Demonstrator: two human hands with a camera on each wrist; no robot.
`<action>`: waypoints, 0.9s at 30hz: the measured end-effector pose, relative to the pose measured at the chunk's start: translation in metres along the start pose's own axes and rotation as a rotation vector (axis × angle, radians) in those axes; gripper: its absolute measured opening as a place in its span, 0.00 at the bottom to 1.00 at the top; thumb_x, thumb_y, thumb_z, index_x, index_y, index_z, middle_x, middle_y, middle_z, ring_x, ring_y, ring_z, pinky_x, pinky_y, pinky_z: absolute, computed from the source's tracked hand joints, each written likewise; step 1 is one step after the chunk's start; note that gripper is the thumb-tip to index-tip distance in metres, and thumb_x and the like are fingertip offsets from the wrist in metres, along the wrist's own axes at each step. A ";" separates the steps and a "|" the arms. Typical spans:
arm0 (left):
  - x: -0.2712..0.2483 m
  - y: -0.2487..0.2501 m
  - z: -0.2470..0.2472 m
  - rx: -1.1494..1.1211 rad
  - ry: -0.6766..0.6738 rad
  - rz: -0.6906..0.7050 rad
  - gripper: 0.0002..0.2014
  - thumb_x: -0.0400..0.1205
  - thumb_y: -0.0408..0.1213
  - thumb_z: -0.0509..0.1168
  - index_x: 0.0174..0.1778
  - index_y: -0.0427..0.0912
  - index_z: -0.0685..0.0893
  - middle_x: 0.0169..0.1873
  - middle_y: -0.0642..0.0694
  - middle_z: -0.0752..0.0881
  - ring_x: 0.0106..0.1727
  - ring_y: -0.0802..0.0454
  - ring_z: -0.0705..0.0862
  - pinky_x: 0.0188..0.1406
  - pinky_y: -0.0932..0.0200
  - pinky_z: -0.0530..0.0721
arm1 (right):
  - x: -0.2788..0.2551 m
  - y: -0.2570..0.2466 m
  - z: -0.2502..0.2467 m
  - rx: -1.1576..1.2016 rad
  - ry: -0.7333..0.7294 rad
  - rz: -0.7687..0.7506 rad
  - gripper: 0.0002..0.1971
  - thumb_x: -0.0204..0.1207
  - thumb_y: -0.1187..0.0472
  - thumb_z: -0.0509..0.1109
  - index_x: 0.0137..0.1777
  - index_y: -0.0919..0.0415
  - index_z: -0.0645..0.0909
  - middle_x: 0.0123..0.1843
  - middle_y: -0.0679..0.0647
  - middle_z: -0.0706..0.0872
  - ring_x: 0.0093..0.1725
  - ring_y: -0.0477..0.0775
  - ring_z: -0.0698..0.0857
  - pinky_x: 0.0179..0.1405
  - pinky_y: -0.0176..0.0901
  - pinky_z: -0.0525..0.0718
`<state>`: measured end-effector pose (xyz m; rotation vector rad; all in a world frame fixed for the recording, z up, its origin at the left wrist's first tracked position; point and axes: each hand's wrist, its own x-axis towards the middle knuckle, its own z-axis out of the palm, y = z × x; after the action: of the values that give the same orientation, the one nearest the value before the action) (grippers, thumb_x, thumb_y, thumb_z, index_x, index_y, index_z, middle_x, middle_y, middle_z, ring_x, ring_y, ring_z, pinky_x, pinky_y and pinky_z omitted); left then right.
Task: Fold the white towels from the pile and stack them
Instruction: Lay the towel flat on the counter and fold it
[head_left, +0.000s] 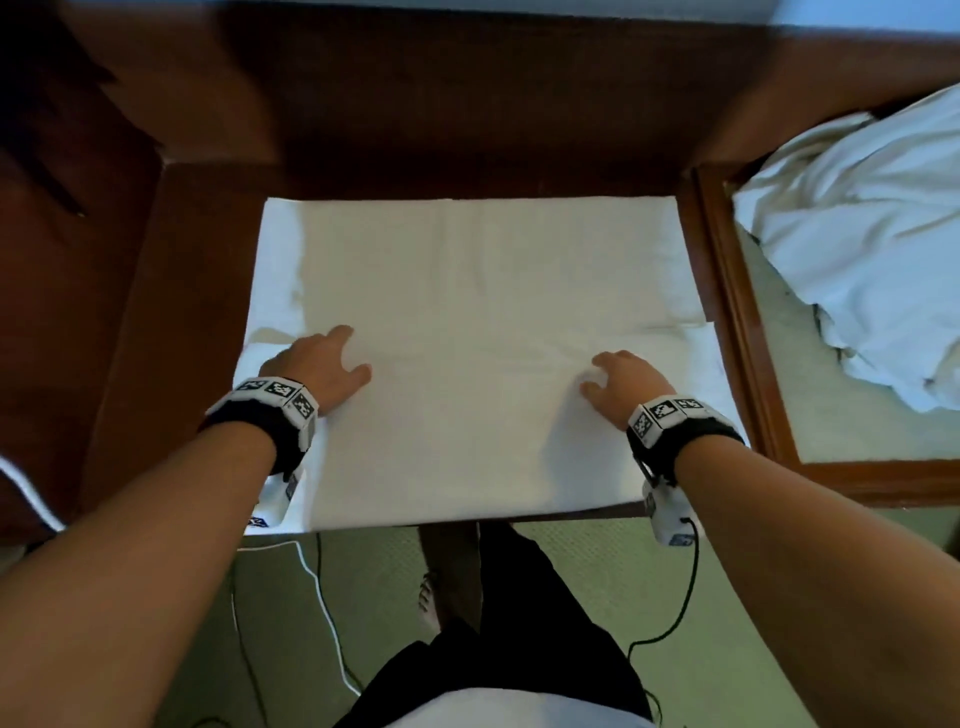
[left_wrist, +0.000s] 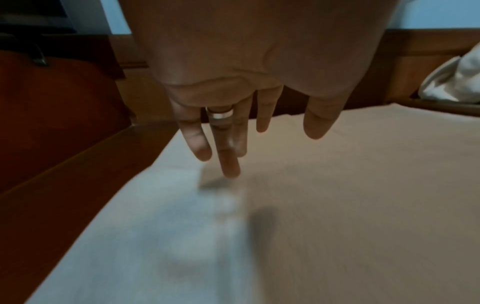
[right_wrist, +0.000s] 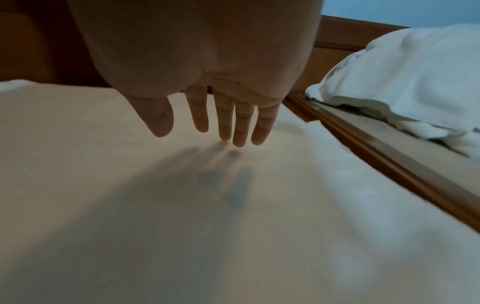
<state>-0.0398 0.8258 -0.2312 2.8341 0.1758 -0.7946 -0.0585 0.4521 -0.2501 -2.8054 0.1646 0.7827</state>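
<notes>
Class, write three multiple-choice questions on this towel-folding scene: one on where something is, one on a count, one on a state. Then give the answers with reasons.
1. Where does the crumpled pile of white towels lie?
A. On the floor
B. Right of the spread towel
C. On the spread towel

2. How many hands are over the flat white towel on the dark wooden table?
A. None
B. One
C. Two

3. What are the hands' fingers doing?
A. Extended, gripping nothing
B. Pinching a corner
C. Clenched in fists

Answers: 1 B, the head view shows the pile beyond the table's right edge. 2 C, the left hand and right hand are both over it. 3 A, both wrist views show straight, spread fingers.
</notes>
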 end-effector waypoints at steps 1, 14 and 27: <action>0.008 0.003 -0.012 -0.021 0.005 -0.013 0.32 0.83 0.59 0.64 0.82 0.53 0.68 0.74 0.41 0.79 0.72 0.36 0.79 0.69 0.40 0.80 | 0.008 0.001 -0.010 0.005 0.017 0.004 0.25 0.83 0.50 0.64 0.77 0.58 0.73 0.75 0.61 0.77 0.73 0.63 0.77 0.71 0.54 0.76; 0.170 0.056 -0.070 -0.046 0.119 0.002 0.29 0.85 0.58 0.63 0.82 0.55 0.69 0.80 0.47 0.73 0.78 0.41 0.72 0.74 0.41 0.72 | 0.203 0.005 -0.108 0.041 0.245 -0.084 0.24 0.83 0.61 0.65 0.79 0.56 0.71 0.81 0.57 0.71 0.77 0.62 0.73 0.75 0.55 0.74; 0.206 0.057 -0.053 0.321 0.331 0.158 0.08 0.79 0.35 0.73 0.48 0.34 0.85 0.43 0.33 0.81 0.46 0.29 0.82 0.51 0.36 0.75 | 0.241 0.028 -0.097 -0.153 0.366 -0.146 0.17 0.82 0.59 0.67 0.69 0.62 0.79 0.64 0.63 0.79 0.66 0.68 0.76 0.65 0.61 0.69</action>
<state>0.1715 0.7948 -0.2863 3.2150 -0.1433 -0.3421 0.1904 0.3900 -0.2999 -3.0383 -0.0435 0.2540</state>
